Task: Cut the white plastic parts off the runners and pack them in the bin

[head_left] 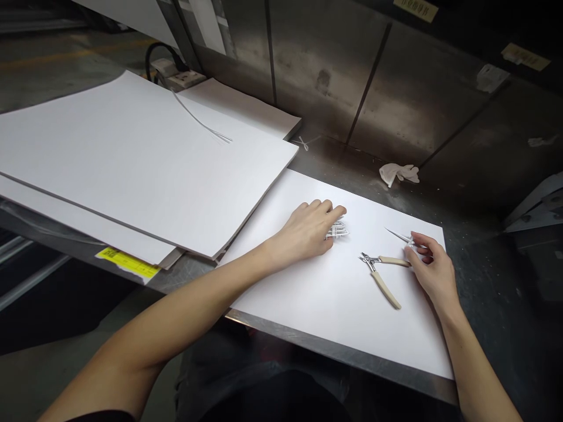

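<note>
Evidently, the right hand (434, 271) pinches a slim pointed tool (398, 234) beside the nippers (373, 265); the left hand (305, 231) curls over a slotted white part (338, 230) on the white sheet (325, 299), its grip indeterminable. Sound handling requires the tip kept clear of skin.

Includes cream-handled, silvery-headed cutters (380, 284) and a plain white sheet (308, 305). Lists a yellow label (132, 265) with black markings.

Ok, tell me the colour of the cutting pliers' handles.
The cutting pliers' handles are pale beige, best seen in the head view.
</note>
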A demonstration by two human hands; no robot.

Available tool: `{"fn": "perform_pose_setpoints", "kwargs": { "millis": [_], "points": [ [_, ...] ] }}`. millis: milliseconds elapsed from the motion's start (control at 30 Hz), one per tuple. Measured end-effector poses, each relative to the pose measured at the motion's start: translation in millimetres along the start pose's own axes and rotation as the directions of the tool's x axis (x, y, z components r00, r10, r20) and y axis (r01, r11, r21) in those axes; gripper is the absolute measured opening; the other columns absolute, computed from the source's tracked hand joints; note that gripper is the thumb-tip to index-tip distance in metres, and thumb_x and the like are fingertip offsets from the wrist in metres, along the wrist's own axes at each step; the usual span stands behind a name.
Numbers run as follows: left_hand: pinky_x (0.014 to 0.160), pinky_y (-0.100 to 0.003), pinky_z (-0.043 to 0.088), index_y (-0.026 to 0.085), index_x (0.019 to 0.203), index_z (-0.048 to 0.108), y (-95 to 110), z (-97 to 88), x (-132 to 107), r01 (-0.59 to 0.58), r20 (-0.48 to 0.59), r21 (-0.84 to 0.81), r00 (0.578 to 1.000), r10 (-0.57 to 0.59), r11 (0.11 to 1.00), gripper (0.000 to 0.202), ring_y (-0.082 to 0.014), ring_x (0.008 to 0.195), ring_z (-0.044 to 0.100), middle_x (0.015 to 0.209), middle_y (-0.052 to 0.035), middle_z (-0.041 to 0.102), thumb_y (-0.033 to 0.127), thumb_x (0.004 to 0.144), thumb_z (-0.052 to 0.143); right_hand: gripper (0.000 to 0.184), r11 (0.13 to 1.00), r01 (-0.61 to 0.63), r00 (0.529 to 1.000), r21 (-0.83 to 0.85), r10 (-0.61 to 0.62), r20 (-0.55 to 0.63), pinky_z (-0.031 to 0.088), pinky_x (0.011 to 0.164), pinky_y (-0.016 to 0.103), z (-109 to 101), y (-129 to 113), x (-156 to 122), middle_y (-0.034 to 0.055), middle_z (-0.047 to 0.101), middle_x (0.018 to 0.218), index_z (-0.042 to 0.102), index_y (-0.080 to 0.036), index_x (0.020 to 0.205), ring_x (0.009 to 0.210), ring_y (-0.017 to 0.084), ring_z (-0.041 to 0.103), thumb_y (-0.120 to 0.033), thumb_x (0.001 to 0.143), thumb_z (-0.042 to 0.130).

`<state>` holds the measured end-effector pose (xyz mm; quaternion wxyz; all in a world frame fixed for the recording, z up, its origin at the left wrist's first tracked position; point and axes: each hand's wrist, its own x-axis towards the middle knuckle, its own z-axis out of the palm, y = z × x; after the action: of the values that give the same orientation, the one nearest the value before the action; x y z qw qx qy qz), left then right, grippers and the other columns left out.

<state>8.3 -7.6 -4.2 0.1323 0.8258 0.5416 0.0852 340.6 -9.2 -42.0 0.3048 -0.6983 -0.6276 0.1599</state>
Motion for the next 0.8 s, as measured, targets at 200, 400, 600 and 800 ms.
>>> {"fn": "perform_pose_setpoints", "kwargs": {
  "millis": [200,400,600,800],
  "points": [
    [0.097,-0.045,0.048,0.016,0.154,0.041,-2.0,2.5,-1.8,0.027,0.008,-0.002,1.0,-0.027,1.0,0.061,-0.0319,0.124,0.061,0.138,-0.0143,0.065,0.023,0.095,0.056,0.051,1.0,-0.001,1.0,0.001,0.001,0.002,0.054,0.093,0.047,0.1,0.9,0.0,0.0078,0.074,0.123,0.074,-0.028,0.129,0.105,0.028,0.068,-0.054,0.084,0.07],
    [0.088,-0.041,0.05,0.021,0.162,0.035,0.8,0.2,-2.4,0.025,0.039,-0.011,0.999,-0.024,1.0,0.069,-0.0305,0.122,0.061,0.135,-0.0125,0.066,0.023,0.096,0.055,0.052,1.0,0.001,1.0,0.005,-0.001,0.001,0.055,0.093,0.047,0.6,1.1,0.3,0.0082,0.074,0.124,0.074,-0.028,0.129,0.105,0.028,0.068,-0.055,0.084,0.071],
    [0.088,-0.042,0.05,0.024,0.164,0.036,0.0,-0.6,-2.4,0.01,0.051,0.001,0.999,-0.01,1.0,0.071,-0.0313,0.118,0.06,0.131,-0.0123,0.063,0.025,0.096,0.057,0.053,1.0,-0.002,1.0,-0.003,0.002,0.008,0.054,0.092,0.047,0.6,1.5,0.4,0.0069,0.074,0.123,0.074,-0.029,0.129,0.105,0.027,0.068,-0.055,0.083,0.07],
    [0.089,-0.042,0.051,0.018,0.151,0.051,-2.4,1.6,-0.7,0.017,0.035,-0.005,0.999,-0.017,1.0,0.057,-0.0319,0.119,0.061,0.129,-0.0134,0.067,0.022,0.095,0.055,0.053,1.0,0.003,1.0,-0.005,-0.003,0.009,0.054,0.092,0.047,0.5,0.8,0.6,0.0067,0.073,0.123,0.074,-0.029,0.129,0.105,0.027,0.068,-0.055,0.084,0.069]
  ]
}}
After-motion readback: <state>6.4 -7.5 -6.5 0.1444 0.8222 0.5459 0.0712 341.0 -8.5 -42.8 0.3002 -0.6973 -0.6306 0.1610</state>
